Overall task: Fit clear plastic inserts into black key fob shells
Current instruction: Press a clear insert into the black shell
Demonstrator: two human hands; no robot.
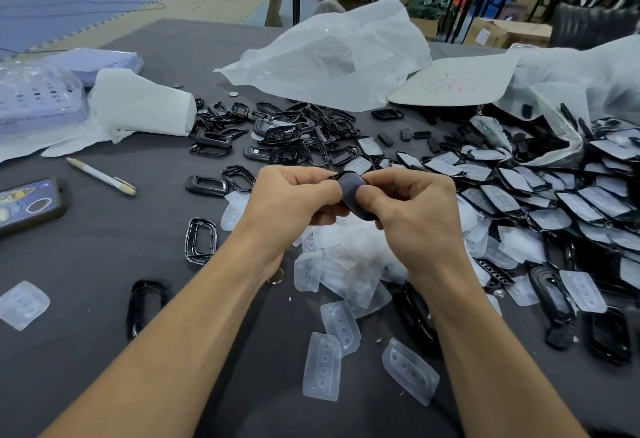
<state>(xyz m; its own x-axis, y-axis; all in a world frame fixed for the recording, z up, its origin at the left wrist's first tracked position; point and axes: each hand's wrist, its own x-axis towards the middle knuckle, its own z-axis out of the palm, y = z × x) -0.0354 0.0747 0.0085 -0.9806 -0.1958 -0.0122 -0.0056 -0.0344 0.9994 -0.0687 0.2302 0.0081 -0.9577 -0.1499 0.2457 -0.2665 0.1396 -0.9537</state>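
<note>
Both hands meet above the middle of the table around one black key fob shell (352, 187). My left hand (294, 200) pinches its left side and my right hand (412, 207) presses a thumb on its right side. A clear insert seems to lie in the shell, mostly hidden by my thumbs. Loose clear plastic inserts (341, 268) lie piled right under my hands. Empty black shells (277, 132) are heaped further back. Shells with inserts in them (540, 191) spread out to the right.
A pen (100, 176) and a phone (29, 203) lie at the left. White plastic bags (332, 56) sit at the back, a stray insert (22, 304) at the near left. Single black shells (201, 240) lie left of my forearms on the dark table (104, 351).
</note>
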